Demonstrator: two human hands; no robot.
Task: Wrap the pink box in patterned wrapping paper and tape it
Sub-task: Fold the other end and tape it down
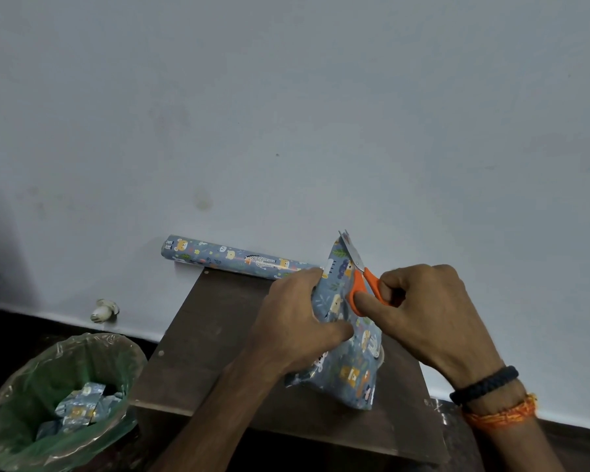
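My L hand [295,318] pinches blue animal-print paper-wrapped box [346,338] upright on brown wooden bench [198,335], steadying it; R hand [426,311] grip closed through orange-handled scissors [361,281] to trim excess flap.

Blue animal-print wrapping paper [349,366] covers the box, tilted up on the brown table [215,335].

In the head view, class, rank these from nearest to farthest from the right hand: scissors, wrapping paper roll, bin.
1. Scissors: gripped in the right hand.
2. Wrapping paper roll: to its left, along the wall.
3. Bin: far left, on the floor.
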